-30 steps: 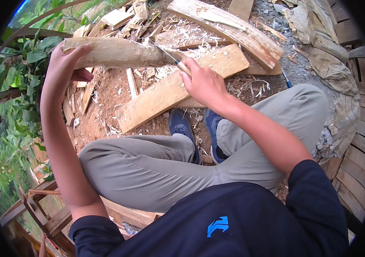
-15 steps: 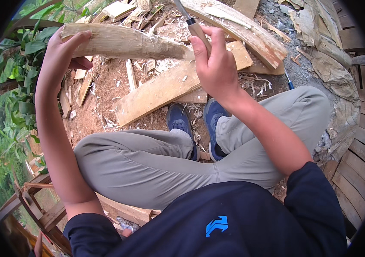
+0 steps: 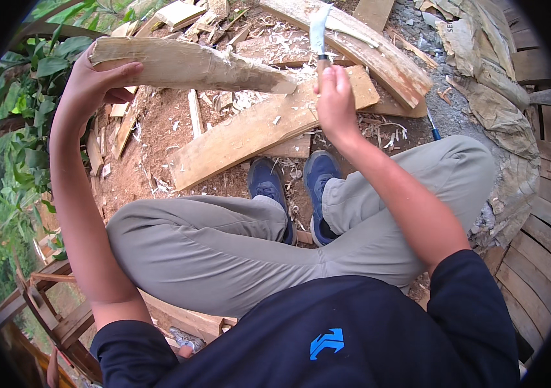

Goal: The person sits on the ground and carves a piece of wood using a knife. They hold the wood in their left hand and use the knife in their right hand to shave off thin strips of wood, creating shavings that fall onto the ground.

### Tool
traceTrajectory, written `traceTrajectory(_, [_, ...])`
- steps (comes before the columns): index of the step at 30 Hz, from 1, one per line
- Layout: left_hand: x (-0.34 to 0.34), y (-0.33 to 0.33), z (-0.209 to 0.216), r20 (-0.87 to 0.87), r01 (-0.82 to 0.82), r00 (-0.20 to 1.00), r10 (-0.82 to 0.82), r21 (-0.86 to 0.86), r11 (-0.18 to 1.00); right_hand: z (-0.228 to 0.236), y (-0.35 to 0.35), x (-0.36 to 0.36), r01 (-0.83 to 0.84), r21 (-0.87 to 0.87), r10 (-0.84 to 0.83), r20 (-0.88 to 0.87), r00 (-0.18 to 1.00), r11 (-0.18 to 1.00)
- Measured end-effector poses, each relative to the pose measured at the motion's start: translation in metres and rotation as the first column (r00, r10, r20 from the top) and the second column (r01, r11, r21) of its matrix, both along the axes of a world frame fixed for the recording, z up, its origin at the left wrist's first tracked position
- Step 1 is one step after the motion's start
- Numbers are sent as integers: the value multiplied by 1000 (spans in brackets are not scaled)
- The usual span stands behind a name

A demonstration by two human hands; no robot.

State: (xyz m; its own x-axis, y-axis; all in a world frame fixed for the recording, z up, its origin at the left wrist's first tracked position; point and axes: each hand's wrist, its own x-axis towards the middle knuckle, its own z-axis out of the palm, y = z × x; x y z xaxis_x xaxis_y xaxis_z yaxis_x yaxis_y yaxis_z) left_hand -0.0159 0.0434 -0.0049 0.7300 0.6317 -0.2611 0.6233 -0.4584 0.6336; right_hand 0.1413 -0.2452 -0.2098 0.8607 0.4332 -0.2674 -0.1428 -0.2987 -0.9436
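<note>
My left hand (image 3: 88, 84) grips the thick left end of a pale, rough-hewn piece of wood (image 3: 191, 63), its thumb lying on the near face and the other fingers partly hidden behind. The wood runs across to the right and narrows to a tip, with frayed shavings along its upper edge. My right hand (image 3: 337, 107) is closed round the wooden handle of a knife (image 3: 318, 31) with a broad, slightly hooked blade. That blade points up and away, apart from the wood. Below the wood's tip lies a flat plank (image 3: 243, 139) on the ground.
A long split log (image 3: 379, 61) lies at the far right, beside a thin tool with a blue handle (image 3: 435, 134). Shavings and offcuts litter the reddish soil. Crumpled sacking (image 3: 495, 97) lines the right, leafy plants (image 3: 36, 116) the left. My shoes (image 3: 267, 181) stand near the plank.
My right hand has moved slightly right and nearer, and the knife has swung more upright, bringing its blade into view. The held wood has shifted only a little.
</note>
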Motion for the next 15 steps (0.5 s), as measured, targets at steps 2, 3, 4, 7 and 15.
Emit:
traceTrajectory(2, [-2,5,-1,-20,-18,1000,18,8,1000,-21,5,-16,-266,19,267,-65,962,964])
traceTrajectory(3, [-3,8,-1,-30,-26,999,27,12,1000,-26,6,-18,-350,55,354,-79,932,935])
traceTrajectory(4, [-3,12,-3,-23,-21,1000,21,5,1000,-30,6,-18,-431,94,439,-89,894,897])
traceTrajectory(7, [-14,22,-11,-12,-36,999,36,-7,999,-27,10,-8,-76,217,112,-158,981,973])
traceTrajectory(15, [-9,25,-14,-63,-35,997,36,12,999,-15,7,-26,-287,97,303,-351,886,953])
